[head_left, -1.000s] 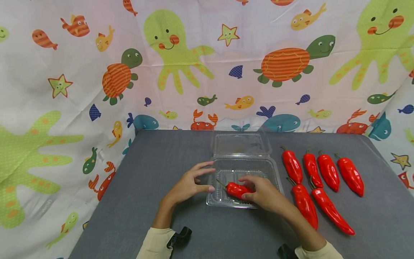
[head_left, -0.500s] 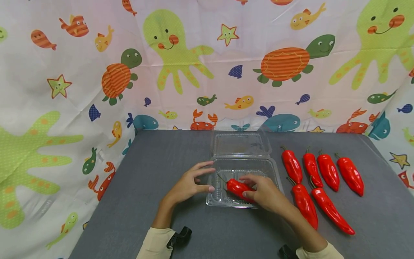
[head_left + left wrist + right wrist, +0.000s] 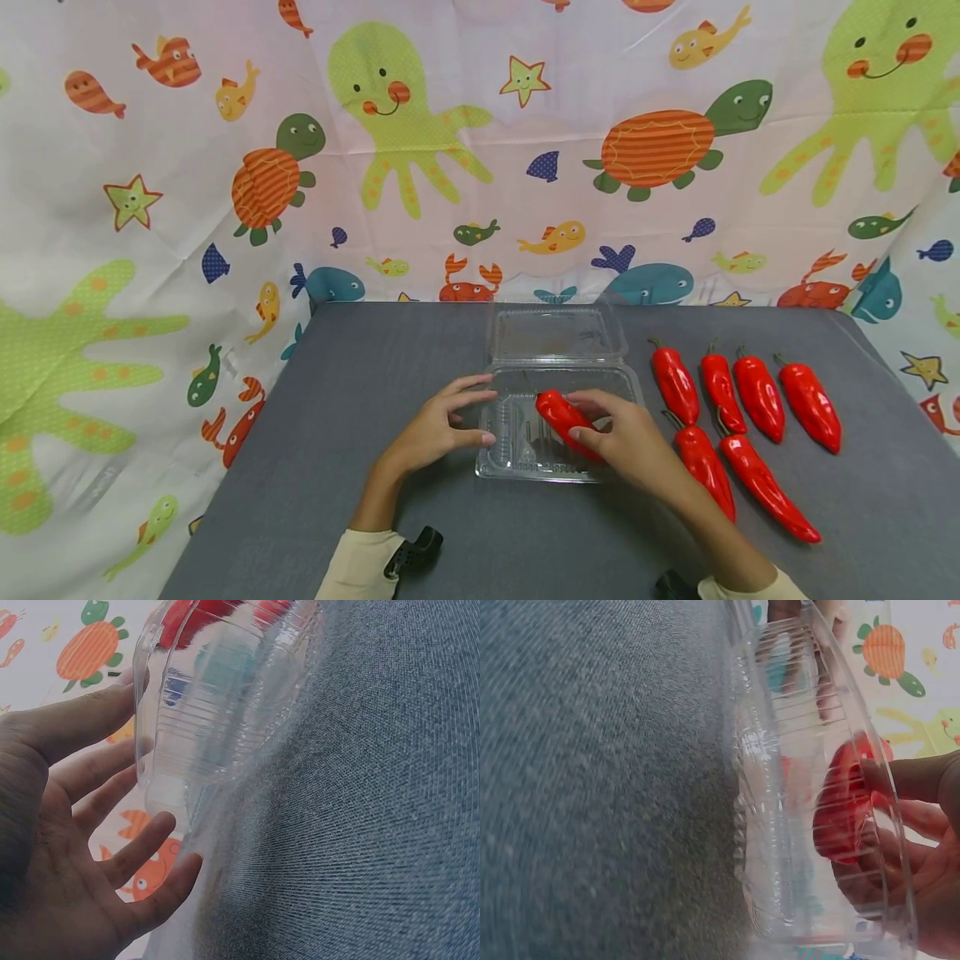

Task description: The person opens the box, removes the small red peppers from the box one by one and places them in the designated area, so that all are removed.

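Between the thumb and fingers of my right hand [image 3: 633, 437] is a red pepper [image 3: 558, 413], held slantwise with its stem end toward the back left. It overlaps the base of a clear plastic clamshell container [image 3: 508, 437], whose lid [image 3: 558, 335] lies folded back behind it. The right wrist view shows the pepper [image 3: 840, 810] through the ribbed wall, the fingers reaching over the rim. My left hand [image 3: 435, 425] has its fingers spread at the container's left side. In the left wrist view, the thumb and fingertips are right at the clear wall [image 3: 217, 712].
Several loose red peppers lie to the right of the container, among them a plump one [image 3: 812, 408] at the far right and a long thin one [image 3: 768, 489] nearer the front. A curtain [image 3: 465, 150] printed with sea animals hangs behind the grey table [image 3: 390, 350].
The pepper in my right hand has tilted and risen, its stem end swinging toward the back. My right hand has shifted slightly back and to the right. The left hand keeps its place.
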Demonstrator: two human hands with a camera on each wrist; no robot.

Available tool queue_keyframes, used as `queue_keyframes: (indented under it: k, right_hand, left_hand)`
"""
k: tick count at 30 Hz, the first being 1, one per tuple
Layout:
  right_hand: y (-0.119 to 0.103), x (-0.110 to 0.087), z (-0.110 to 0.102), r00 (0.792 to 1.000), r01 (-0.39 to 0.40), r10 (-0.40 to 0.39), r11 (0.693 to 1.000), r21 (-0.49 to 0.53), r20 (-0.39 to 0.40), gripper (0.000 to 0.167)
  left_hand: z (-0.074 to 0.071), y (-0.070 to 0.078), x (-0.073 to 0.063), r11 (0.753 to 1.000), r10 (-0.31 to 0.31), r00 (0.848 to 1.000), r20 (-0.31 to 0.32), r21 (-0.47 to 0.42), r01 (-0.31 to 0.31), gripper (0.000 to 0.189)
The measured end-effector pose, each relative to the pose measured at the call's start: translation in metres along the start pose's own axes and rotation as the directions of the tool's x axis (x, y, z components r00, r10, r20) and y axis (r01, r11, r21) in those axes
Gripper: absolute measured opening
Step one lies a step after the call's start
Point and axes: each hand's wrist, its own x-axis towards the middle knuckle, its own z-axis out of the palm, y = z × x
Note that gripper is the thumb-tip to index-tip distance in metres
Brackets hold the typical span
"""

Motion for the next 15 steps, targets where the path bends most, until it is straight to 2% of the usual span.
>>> queue_keyframes:
  k: [8,15]
  right_hand:
    - [-0.004,-0.010,-0.018,0.996,-0.020,0.021,1.000,0.014,-0.081,0.051]
    - [-0.002,-0.025,-0.039,0.984,-0.013,0.005,0.999,-0.044,-0.177,0.054]
  left_hand:
    - [0.000,-0.001,0.000,1.000,0.003,1.000,0.002,0.014,-0.003,0.067]
    - [0.000,0.000,-0.001,1.000,0.015,1.000,0.003,0.004,-0.015,0.066]
